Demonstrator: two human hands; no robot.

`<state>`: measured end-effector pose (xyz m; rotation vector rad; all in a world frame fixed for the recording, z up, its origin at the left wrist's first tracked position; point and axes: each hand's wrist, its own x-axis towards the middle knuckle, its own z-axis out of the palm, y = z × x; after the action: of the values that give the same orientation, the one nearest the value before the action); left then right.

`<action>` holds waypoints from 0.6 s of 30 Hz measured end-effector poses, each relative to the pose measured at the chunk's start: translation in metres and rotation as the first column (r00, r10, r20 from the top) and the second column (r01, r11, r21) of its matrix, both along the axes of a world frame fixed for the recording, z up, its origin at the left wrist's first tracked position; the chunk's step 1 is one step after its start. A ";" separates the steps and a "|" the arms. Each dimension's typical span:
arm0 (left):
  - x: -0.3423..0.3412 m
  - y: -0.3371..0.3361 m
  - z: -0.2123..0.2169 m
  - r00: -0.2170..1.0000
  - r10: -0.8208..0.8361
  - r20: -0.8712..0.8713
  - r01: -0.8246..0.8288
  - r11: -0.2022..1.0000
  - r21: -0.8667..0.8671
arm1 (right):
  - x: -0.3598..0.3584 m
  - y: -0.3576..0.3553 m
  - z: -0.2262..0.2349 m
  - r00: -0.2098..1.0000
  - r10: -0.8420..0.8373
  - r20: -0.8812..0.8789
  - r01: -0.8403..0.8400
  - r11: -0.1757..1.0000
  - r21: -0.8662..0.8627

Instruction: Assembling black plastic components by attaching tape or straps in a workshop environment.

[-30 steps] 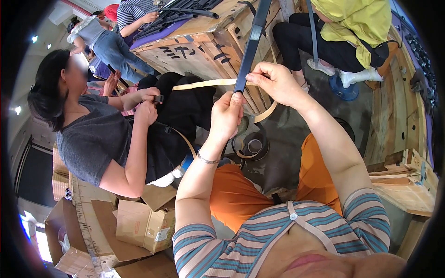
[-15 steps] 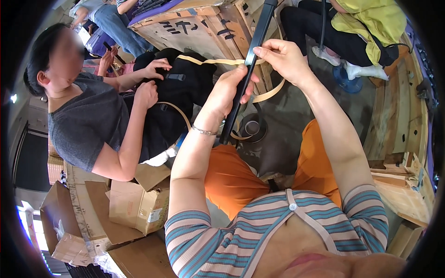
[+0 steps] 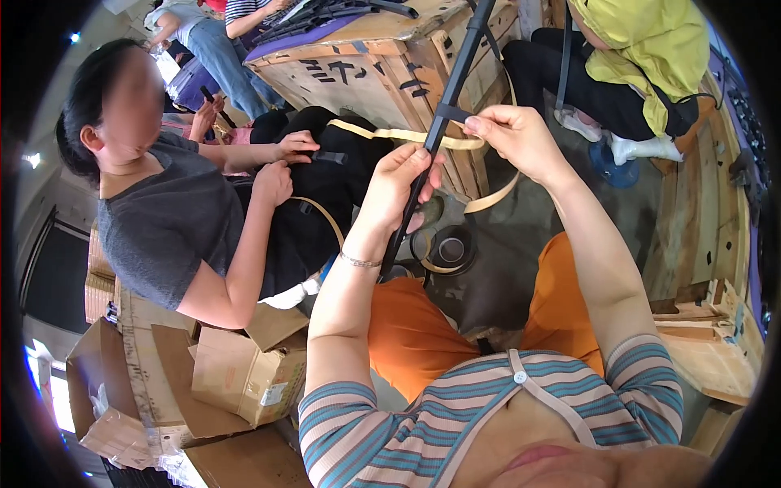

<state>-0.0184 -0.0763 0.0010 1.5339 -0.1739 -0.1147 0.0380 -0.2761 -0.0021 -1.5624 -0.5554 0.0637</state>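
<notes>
I wear the left fisheye on my head; it looks down and ahead over my striped shirt (image 3: pixel 464 398), close above my left hand (image 3: pixel 396 183) and right hand (image 3: pixel 521 145), seeing past the near corner of the wooden crate (image 3: pixel 366 77).

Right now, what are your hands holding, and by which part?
Left hand: long black bar, partway along. Right hand: dark strip, pinched near its right end.

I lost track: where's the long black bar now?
The long black bar slants through the head view's upper middle, in the left hand, just left of the right hand.
</notes>
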 end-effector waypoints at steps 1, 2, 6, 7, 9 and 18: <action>-0.002 0.004 0.003 0.997 -0.064 -0.033 0.060 0.993 -0.105 | -0.001 -0.002 0.003 0.999 0.018 -0.029 -0.017 1.000 0.004; -0.003 0.006 0.006 0.989 -0.132 -0.060 0.116 0.971 -0.210 | 0.000 -0.003 0.001 1.000 0.019 -0.024 -0.019 1.000 0.007; -0.004 0.014 0.008 0.985 -0.168 -0.027 0.145 0.912 -0.385 | 0.001 -0.003 -0.004 0.998 0.019 0.059 -0.023 0.997 0.068; -0.003 0.014 0.007 0.980 -0.199 0.029 0.195 0.904 -0.381 | 0.001 -0.002 -0.004 0.998 0.020 0.063 -0.025 0.997 0.069; -0.004 0.016 0.007 0.983 -0.182 0.027 0.180 0.920 -0.349 | -0.001 -0.001 -0.002 0.997 0.033 0.066 -0.037 0.997 0.071; -0.004 0.019 0.010 0.984 -0.171 0.053 0.178 0.915 -0.363 | -0.003 -0.009 0.005 0.998 0.055 0.003 -0.055 0.997 0.052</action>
<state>-0.0228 -0.0571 0.0107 1.1440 -0.3308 -0.1973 0.0350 -0.2850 0.0028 -1.4962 -0.5972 0.0895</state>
